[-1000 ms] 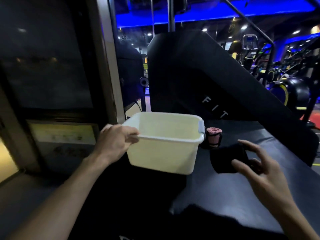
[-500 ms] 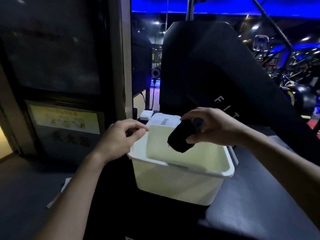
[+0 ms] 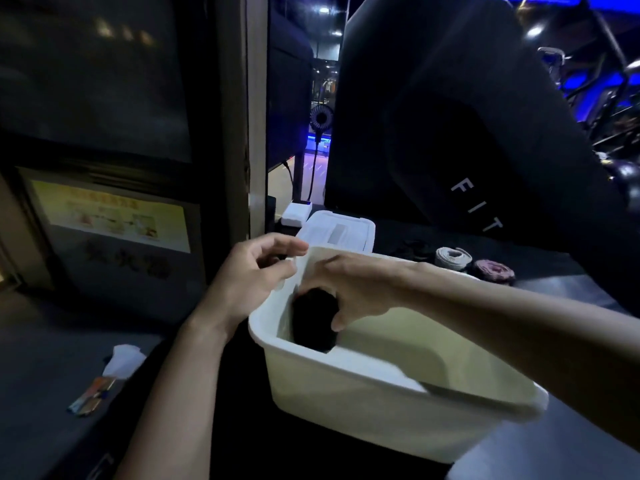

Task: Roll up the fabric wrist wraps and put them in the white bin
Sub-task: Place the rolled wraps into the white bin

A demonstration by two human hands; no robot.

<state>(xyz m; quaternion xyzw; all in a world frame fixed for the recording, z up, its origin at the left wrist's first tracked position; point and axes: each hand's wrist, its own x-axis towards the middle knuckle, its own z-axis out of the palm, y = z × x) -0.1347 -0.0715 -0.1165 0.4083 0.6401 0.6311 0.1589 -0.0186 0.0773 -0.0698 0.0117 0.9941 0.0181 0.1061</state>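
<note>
The white bin stands on the dark padded bench. My right hand reaches down inside its left end and pinches a rolled black wrist wrap between thumb and fingers, low against the bin's inner wall. My left hand is at the bin's far left corner, fingers curled over the rim. Behind the bin on the bench sit a rolled grey wrap and a rolled pink wrap.
A white lid and a small white box lie behind the bin. A black upright pad marked FIT rises at the back. Paper scraps lie on the floor at left, beside a dark cabinet with a yellow poster.
My right hand has carried the black roll from above the bin's rim down inside it. The view has shifted closer and lower. My left hand stays at the rim.
</note>
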